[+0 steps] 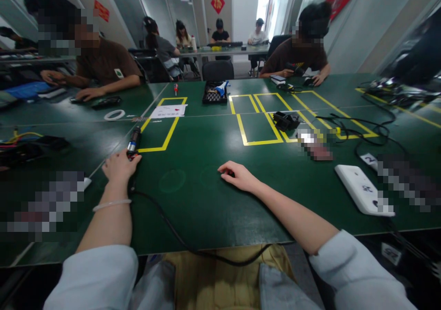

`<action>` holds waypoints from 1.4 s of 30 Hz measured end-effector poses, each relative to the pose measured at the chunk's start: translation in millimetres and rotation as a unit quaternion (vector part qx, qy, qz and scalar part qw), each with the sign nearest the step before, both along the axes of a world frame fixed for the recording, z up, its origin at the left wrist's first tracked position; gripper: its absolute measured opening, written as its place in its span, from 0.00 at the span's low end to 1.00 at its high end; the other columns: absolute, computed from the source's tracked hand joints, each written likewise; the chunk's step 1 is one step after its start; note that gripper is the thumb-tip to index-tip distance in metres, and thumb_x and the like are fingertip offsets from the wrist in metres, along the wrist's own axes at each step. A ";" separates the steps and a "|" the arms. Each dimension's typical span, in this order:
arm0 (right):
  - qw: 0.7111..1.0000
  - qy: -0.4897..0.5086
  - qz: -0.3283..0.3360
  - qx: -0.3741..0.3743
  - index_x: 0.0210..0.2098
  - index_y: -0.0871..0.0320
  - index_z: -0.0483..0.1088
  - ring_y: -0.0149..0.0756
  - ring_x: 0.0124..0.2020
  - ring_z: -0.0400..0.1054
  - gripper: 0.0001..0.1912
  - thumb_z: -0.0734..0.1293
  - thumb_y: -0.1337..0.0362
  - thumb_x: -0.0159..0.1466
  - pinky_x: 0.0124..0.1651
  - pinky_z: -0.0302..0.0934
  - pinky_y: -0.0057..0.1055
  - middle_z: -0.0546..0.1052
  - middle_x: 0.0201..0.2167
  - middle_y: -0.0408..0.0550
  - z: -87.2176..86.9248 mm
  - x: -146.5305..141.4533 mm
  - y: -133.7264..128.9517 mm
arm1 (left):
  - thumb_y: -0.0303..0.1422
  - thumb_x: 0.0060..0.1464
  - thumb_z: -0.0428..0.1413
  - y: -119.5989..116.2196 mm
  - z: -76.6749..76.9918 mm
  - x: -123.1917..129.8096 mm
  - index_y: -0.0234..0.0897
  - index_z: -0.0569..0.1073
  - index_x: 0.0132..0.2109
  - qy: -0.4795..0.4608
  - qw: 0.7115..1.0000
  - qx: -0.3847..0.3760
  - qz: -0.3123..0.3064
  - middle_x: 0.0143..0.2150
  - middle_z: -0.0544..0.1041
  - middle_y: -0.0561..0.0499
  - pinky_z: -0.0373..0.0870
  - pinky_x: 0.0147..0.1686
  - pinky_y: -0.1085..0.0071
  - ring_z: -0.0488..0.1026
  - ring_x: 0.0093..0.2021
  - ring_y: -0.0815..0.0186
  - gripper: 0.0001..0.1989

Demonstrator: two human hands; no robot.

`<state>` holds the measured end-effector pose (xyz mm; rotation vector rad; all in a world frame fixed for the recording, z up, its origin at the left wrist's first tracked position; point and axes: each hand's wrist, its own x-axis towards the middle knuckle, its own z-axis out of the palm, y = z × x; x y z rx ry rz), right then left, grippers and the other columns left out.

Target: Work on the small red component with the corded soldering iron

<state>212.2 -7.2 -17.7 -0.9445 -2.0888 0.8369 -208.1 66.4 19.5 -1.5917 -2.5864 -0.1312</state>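
Toward the left, my left hand [119, 165] is closed around the lower part of a corded electric screwdriver [134, 140], a dark cylinder with a silver and blue band. Its black cable [165, 220] runs from below my hand over the table's front edge. The fingers cover much of the tool's body. My right hand [238, 176] rests on the green table [206, 209] near the middle, fingers curled inward and thumb tucked close. A small dark spot shows between those fingers; whether it is an object or shadow is unclear.
Yellow tape outlines [263, 142] mark the table. A paper sheet [168, 111], a black tray [214, 94], a tape roll [114, 115] and a black device [286, 121] lie beyond my hands. At right are a white power bank [361, 189] and loose cables [379, 126]. Co-workers sit opposite.
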 end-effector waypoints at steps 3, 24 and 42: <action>1.000 -0.002 0.000 0.002 0.44 0.58 0.71 0.32 0.37 0.69 0.09 0.65 0.68 0.63 0.43 0.64 0.31 0.74 0.40 0.48 -1.1 0.1 0.8 | 0.52 0.57 0.49 -3.7 -1.5 -4.9 0.37 0.62 0.63 0.007 1.000 0.024 0.009 0.57 0.67 0.37 0.62 0.50 0.51 0.64 0.54 0.46 0.33; 1.000 -0.011 -0.004 -0.001 0.41 0.58 0.72 0.33 0.37 0.69 0.07 0.65 0.68 0.63 0.43 0.64 0.32 0.74 0.39 0.48 -1.0 -3.0 1.5 | 0.45 0.57 0.51 -16.2 6.3 107.5 0.32 0.72 0.50 -0.390 0.863 0.067 -0.313 0.43 0.77 0.45 0.70 0.46 0.65 0.75 0.41 0.63 0.22; 1.000 -0.016 0.001 0.007 0.39 0.57 0.66 0.30 0.30 0.65 0.07 0.67 0.66 0.61 0.36 0.60 0.27 0.72 0.31 0.42 2.7 -6.4 -4.4 | 0.37 0.53 0.59 -66.7 -2.8 202.5 0.34 0.69 0.45 -0.568 0.674 -0.132 -0.453 0.41 0.74 0.48 0.68 0.44 0.68 0.72 0.40 0.66 0.15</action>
